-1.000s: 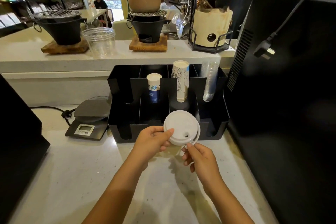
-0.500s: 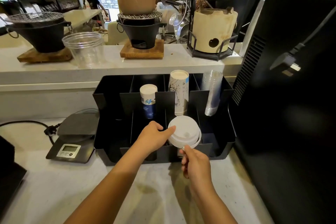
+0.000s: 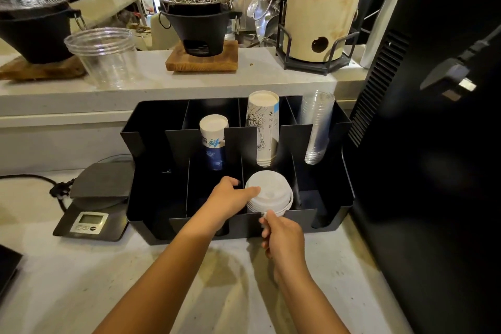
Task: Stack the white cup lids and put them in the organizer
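A stack of white cup lids (image 3: 271,195) sits tilted in a front compartment of the black organizer (image 3: 151,198), right of the middle. My left hand (image 3: 230,198) grips the stack's left edge, thumb on top. My right hand (image 3: 282,236) pinches the stack's lower front edge from the near side. How deep the stack sits in the compartment is hidden by the front wall.
In the organizer's rear slots stand a small blue-and-white paper cup stack (image 3: 214,141), a taller white paper cup stack (image 3: 264,127) and clear plastic cups (image 3: 317,127). A digital scale (image 3: 95,203) lies to the left, a black machine (image 3: 433,144) to the right. A raised counter ledge (image 3: 244,81) carries stoves.
Both hands carried the lid stack forward from above the counter into the organizer's front compartment and lowered it. The camera moved closer.
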